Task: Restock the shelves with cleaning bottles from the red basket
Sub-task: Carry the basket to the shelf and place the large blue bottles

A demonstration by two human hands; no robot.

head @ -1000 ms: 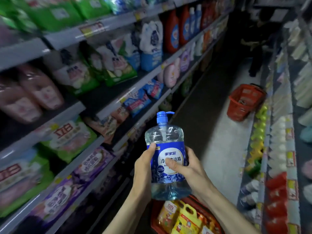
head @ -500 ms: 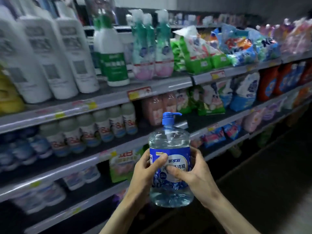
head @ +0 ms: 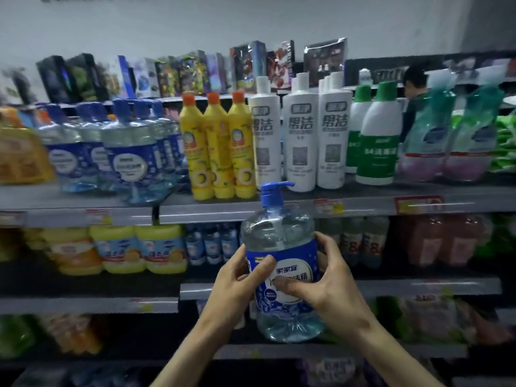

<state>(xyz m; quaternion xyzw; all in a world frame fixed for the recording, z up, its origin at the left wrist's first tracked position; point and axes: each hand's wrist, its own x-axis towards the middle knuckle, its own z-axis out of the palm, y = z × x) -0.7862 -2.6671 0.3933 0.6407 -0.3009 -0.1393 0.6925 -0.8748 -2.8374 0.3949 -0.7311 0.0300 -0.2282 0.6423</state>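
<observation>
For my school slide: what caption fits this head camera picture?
Left hand and right hand hold a clear blue-pump bottle before a shelf holding matching bottles.

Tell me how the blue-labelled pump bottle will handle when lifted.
Likely heavy: the pump bottle looks liquid-filled, and left hand and right hand both grip it. Probably rigid, slightly slick plastic. Its wide base should resist tipping.

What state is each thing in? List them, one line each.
Pump bottle: upright, pump on, held in the air, not yet shelved.
Left hand: grips the bottle's left side, thumb on its front.
Right hand: grips its right side, thumb on its front.
Matching blue bottles: standing on the upper shelf, blurred.
Yellow bottles: upright, orange caps on.
White bottles: upright, capped.
</observation>
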